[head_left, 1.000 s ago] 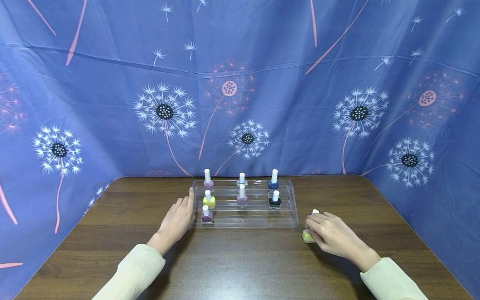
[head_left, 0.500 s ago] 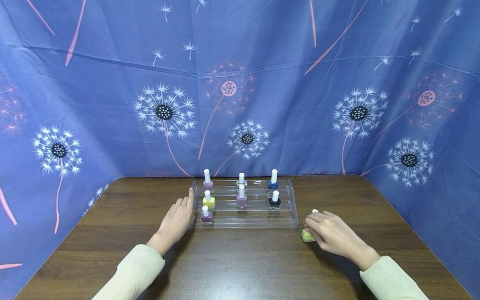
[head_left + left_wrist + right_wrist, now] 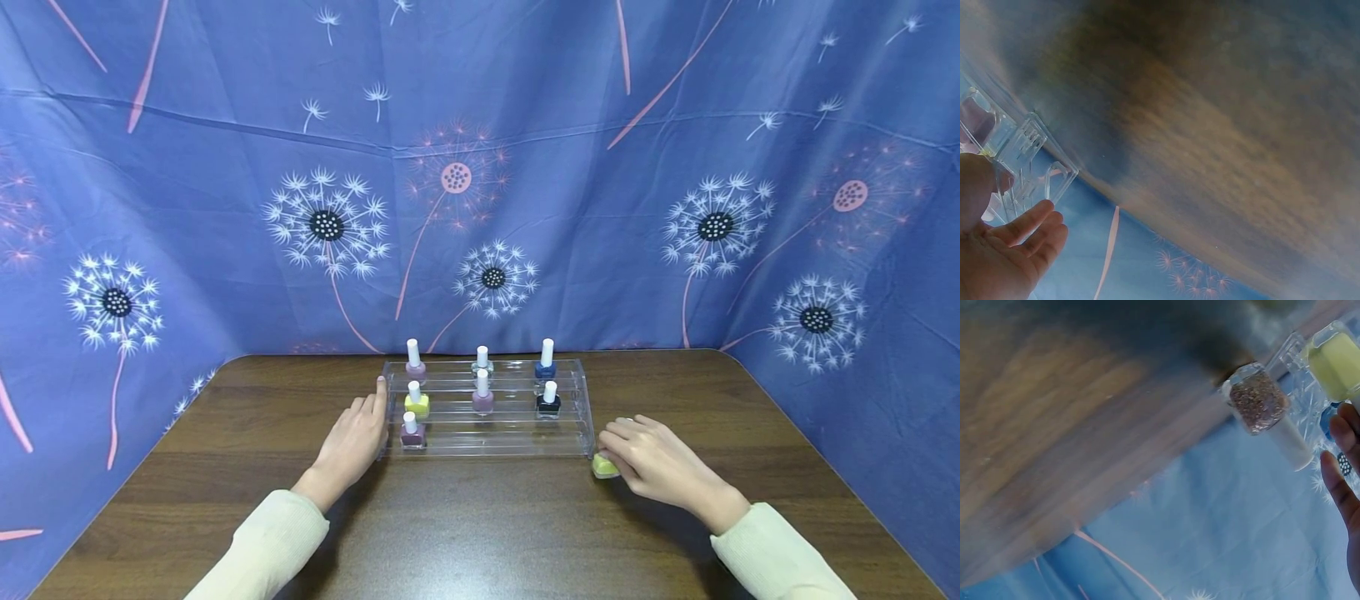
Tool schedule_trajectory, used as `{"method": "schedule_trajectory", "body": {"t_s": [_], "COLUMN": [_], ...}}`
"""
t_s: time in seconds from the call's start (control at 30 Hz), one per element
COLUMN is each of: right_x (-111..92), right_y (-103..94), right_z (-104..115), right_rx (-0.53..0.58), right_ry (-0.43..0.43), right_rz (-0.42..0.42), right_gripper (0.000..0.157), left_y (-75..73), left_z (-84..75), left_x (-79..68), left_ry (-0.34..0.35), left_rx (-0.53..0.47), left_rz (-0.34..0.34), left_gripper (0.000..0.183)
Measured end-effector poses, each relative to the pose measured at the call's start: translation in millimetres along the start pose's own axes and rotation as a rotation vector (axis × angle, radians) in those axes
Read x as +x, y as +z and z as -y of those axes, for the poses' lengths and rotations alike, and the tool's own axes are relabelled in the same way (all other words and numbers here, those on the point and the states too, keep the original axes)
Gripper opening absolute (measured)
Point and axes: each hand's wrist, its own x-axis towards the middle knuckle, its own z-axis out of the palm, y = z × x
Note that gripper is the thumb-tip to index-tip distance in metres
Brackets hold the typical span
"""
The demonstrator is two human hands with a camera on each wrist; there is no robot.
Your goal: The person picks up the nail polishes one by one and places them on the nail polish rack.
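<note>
My right hand (image 3: pixel 648 458) grips a yellow-green nail polish bottle (image 3: pixel 604 467) low over the table, just off the right front corner of a clear stepped rack (image 3: pixel 510 442). Much of its cap is hidden by my fingers in the head view. In the right wrist view, a glittery nail polish bottle (image 3: pixel 1259 400) with a white cap stands on the table beside this hand. At the rack's left end, my left hand (image 3: pixel 352 437) touches the clear side panel (image 3: pixel 1022 147), index finger straight along it and the other fingers loosely extended.
On the rack stand several white-capped bottles: a purple one (image 3: pixel 412 436) in front, yellow (image 3: pixel 417 406), mauve (image 3: pixel 483 403) and black (image 3: pixel 548 406) ones midway, with lilac (image 3: pixel 416 370), pale (image 3: pixel 482 367) and blue (image 3: pixel 545 369) behind. A blue dandelion-print curtain (image 3: pixel 585 208) hangs behind the wooden table (image 3: pixel 450 533).
My right hand has moved slightly left toward the rack with the yellow-green nail polish bottle in its grip. The left hand keeps its place at the rack's side.
</note>
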Motion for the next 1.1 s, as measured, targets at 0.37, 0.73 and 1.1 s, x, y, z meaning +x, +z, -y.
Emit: {"method": "schedule_trajectory", "body": {"t_s": [0.37,0.73,1.1], "right_x": [13,27,43], "right_y": [4.0,9.7,17.6], "right_z": [7,19,30], "right_rx": [0.009,0.018,0.047], "right_ry": [-0.039,-0.067,-0.102], "right_rz": [0.017,0.019,0.029], "right_gripper": [0.013,0.012,0.010], "left_y": [-0.5,0.8,0.3], "left_z": [-0.5,-0.2,-0.5], "left_x": [-0.1,-0.3,-0.1], "left_ry": [-0.006,0.007,0.007], "left_rx": [-0.001,0.014,0.012], "left_rz": [0.009,0.000,-0.011], "left_gripper": [0.070,0.070,0.069]}}
